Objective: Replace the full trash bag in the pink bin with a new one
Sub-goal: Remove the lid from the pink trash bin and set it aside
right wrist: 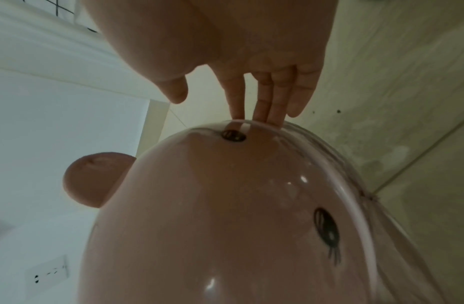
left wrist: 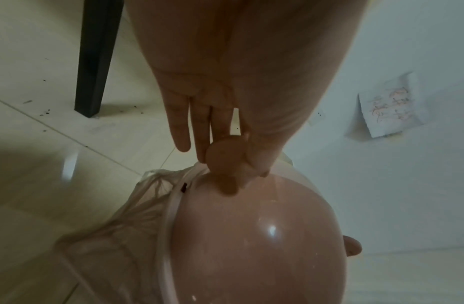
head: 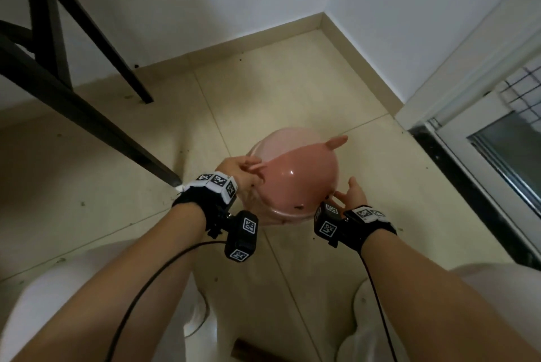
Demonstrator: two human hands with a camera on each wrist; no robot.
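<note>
The pink bin has a glossy domed pig-face lid (head: 298, 183) with two ears and drawn eyes (right wrist: 327, 232), and it stands on the tiled floor between my knees. My left hand (head: 251, 167) pinches the lid's left ear (left wrist: 223, 174) between thumb and fingers. On the lid's near right edge, my right hand (head: 348, 189) is open, and its straight fingertips (right wrist: 264, 115) touch the rim. A thin translucent trash bag (left wrist: 116, 236) is folded over the bin's rim below the lid. A paler pink area (head: 281, 142) shows past the lid's far edge. The bin's contents are hidden.
Black furniture legs (head: 96, 121) slant down to the floor at the left, one ending close to the bin. A white door frame with a glass panel (head: 483, 142) runs along the right. White walls meet in a corner behind. My knees in light trousers (head: 58, 303) flank the bin.
</note>
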